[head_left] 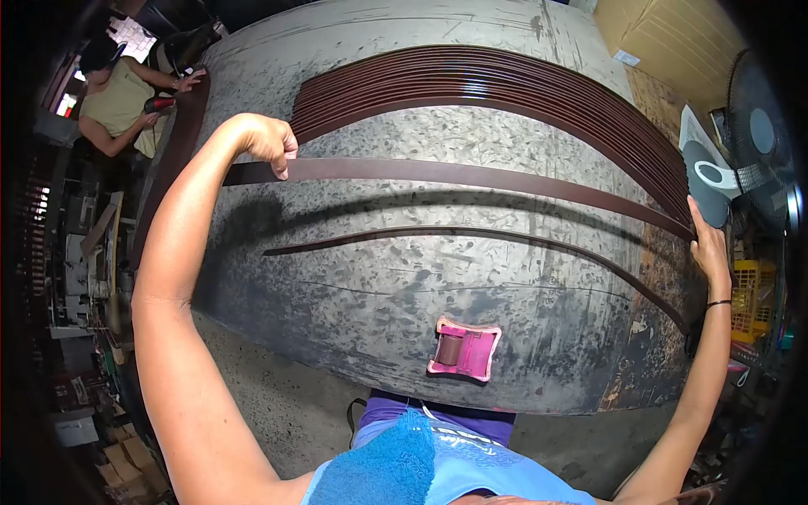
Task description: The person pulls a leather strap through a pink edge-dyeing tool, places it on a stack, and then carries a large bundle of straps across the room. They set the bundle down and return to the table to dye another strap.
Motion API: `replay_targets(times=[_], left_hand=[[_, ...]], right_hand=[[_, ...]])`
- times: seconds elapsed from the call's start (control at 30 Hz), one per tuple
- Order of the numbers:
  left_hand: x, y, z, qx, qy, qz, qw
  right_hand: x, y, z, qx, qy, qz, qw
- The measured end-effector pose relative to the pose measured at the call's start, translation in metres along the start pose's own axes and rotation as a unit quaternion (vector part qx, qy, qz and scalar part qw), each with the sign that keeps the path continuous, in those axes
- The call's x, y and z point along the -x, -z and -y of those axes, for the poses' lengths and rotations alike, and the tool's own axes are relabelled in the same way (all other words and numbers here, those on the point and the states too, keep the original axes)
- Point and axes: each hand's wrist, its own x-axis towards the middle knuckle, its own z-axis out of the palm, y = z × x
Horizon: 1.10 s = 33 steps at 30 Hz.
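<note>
1. Strip (438, 171) is being pinched near one end by the left grip (266, 139), above the bench (370, 316).
2. Its opposite end is being touched by the right grip (709, 248); whether it is being pinched cannot be told.
3. Stacked strips (471, 76) beyond both grips are being risked: a sideways pull could be dragging them askew.
4. Left thumb contact is being partly hidden.
</note>
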Motion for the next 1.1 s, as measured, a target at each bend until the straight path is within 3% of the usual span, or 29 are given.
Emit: replay_targets(times=[0.1, 0.17, 0.33, 0.43, 0.73, 1.1], left_hand=[[-0.004, -0.001, -0.002, 0.016, -0.012, -0.010, 1.000], [-0.012, -0.005, 0.000, 0.028, -0.030, -0.030, 0.999], [-0.052, -0.056, 0.011, 0.116, -0.076, -0.288, 0.948], [-0.083, -0.089, 0.012, 0.134, -0.046, -0.390, 0.910], [-0.129, -0.094, -0.014, 0.154, 0.035, -0.421, 0.893], [-0.152, -0.085, -0.018, 0.167, 0.049, -0.432, 0.885]], right_hand=[[-0.003, -0.003, -0.001, -0.004, 0.047, -0.041, 0.998], [-0.005, -0.007, -0.001, -0.003, 0.002, -0.009, 1.000], [-0.005, -0.038, 0.013, -0.003, -0.047, -0.075, 0.996], [-0.008, -0.067, 0.024, -0.016, -0.064, -0.126, 0.990], [-0.031, -0.114, 0.028, 0.006, -0.101, -0.155, 0.983], [-0.050, -0.122, 0.025, -0.009, -0.128, -0.140, 0.982]])
